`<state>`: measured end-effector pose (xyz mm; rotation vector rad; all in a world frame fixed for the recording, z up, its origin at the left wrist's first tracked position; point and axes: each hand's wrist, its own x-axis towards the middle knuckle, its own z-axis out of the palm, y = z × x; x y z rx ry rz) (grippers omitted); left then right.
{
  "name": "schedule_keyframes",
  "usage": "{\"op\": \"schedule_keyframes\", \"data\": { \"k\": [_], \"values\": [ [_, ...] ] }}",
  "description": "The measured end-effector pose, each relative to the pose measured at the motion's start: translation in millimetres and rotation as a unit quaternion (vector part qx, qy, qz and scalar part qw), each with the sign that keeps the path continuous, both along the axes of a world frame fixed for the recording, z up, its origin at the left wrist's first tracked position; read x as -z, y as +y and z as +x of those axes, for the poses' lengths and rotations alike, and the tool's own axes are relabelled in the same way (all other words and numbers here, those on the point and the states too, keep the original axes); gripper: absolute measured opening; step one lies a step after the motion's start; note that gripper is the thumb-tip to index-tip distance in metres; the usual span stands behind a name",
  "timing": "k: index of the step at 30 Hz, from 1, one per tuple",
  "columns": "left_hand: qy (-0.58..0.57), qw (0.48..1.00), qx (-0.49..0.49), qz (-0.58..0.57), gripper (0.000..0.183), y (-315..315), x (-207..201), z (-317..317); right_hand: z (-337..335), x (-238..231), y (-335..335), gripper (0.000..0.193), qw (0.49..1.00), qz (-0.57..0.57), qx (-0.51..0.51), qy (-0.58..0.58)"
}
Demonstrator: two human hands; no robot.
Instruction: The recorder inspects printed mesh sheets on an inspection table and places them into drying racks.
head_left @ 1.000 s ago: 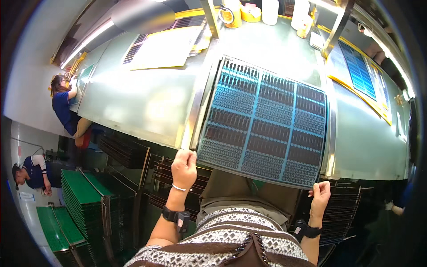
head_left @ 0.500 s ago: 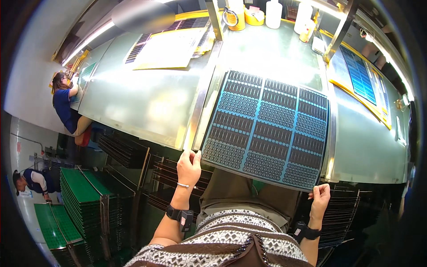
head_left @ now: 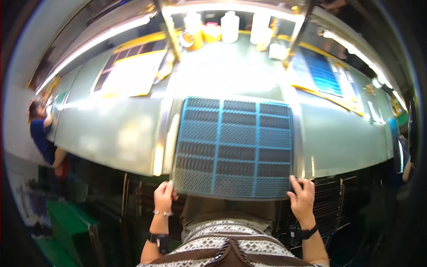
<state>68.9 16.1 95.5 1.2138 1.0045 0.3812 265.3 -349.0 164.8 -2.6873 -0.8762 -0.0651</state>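
A large flat circuit board panel, blue with rows of black patterned shapes, lies on the bench's pale top, its front edge reaching past the bench toward me. At its near left corner my left hand pinches the edge between thumb and fingers. My right hand is at the right edge near the front corner, index finger along the side and thumb below it. The panel is blurred by motion, and the undersides of the fingers are hidden.
Metal dividers flank the middle bench section. White bottles and a yellow container stand at the back. More panels lie on the left and right benches. A person in blue sits far left. Green stacked boards stand below.
My view has turned, so the benches sit further left. The panel lies squarer to me. My right hand has shifted from the near corner up along the right edge.
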Motion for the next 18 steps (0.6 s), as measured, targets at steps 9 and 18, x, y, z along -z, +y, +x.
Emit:
{"op": "schedule_keyframes", "data": {
  "k": [9,18],
  "values": [
    [0.072,0.983,0.119,0.116,0.030,18,3,-11,182,28,50,0.046,0.985,-0.084,-0.110,-0.105],
    [0.123,0.979,0.114,0.117,0.028,17,-6,-10,226,38,81,0.054,0.990,-0.109,-0.058,-0.065]
  ]
}}
